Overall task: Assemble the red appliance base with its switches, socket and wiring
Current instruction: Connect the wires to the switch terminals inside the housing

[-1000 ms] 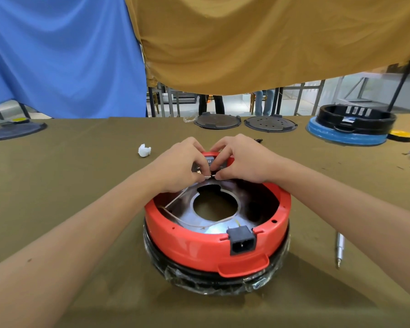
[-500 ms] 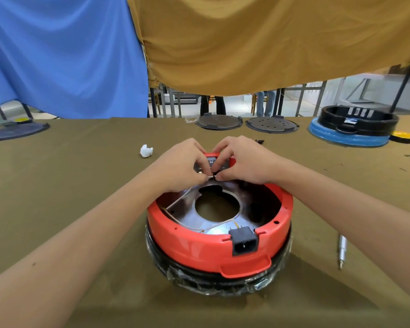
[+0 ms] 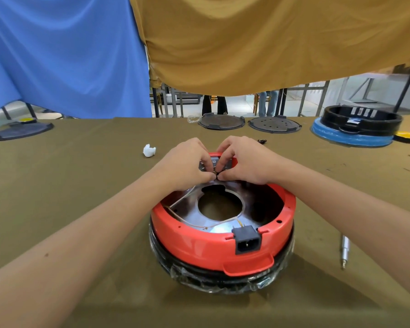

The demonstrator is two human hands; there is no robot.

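Pinching a small dark wire terminal (image 3: 216, 178) between thumb and forefinger tips, the left hand (image 3: 186, 165) and the right hand (image 3: 245, 162) meet at the far inner wall of the round red plastic appliance base (image 3: 199, 242), which sits near the front of the olive cloth-covered table (image 3: 69, 185) on a black film-wrapped ring (image 3: 218, 279). Compared with a second ago, both hands have barely shifted: the fingertips remain bunched at the same spot just below the grey switch block (image 3: 214, 165), so the connection there is probably not yet seated. A thin pale wire (image 3: 199, 224) loops across the shiny metal plate (image 3: 192, 214) toward the black power socket (image 3: 247, 240), already set in the near rim. A silver screwdriver (image 3: 344, 252) lies apart to the right, untouched. A crumpled white scrap (image 3: 149, 150) lies beyond the base to the left.
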